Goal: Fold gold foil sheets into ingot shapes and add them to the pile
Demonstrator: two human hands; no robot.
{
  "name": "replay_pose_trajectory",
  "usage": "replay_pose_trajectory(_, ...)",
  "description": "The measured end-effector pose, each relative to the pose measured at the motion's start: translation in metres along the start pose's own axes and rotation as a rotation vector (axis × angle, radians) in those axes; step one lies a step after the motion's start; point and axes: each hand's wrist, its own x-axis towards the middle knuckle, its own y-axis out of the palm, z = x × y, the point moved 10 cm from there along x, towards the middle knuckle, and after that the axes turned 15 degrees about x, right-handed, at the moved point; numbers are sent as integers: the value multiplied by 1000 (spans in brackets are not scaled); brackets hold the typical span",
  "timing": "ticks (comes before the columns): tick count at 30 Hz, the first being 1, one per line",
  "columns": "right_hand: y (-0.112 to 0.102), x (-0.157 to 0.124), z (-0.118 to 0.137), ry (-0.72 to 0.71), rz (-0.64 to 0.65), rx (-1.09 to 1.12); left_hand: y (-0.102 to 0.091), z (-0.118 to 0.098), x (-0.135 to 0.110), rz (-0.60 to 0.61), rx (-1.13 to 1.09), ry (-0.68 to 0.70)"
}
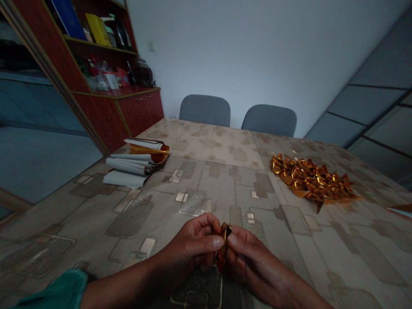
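Head view: the left hand [200, 242] and right hand [252, 254] pinch a gold foil piece [222, 255] between them over the desk [222, 182]; likely light, easily crushed (perhaps slick), best held by its edges.

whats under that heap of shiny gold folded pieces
The heap of shiny gold, foil-like folded pieces sits on a beige-and-brown patterned tablecloth, visible around its edges. Whatever lies directly beneath is covered and cannot be seen.

The folded piece [221, 256] and the pile [310, 178] have a glossy, foil-like paper surface. The sheets [125, 165] combine matt pale backs with shiny gold faces. The desk [222, 180] has a smooth, plastic-like top; the cabinet [141, 112] resembles varnished wood.
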Motion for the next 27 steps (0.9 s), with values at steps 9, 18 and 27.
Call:
replay_pose_trajectory(9, 9, 1, 1, 16, -9, 133, -2, 2, 0, -33, 74, 1)
replay_pose_trajectory(18, -2, 1, -2, 36, -53, 109, -3, 6, 0, -61, 84, -18)
replay_pose_trajectory(27, -2, 2, -1, 51, -38, 75, -3, 0, 0, -84, 80, -4)
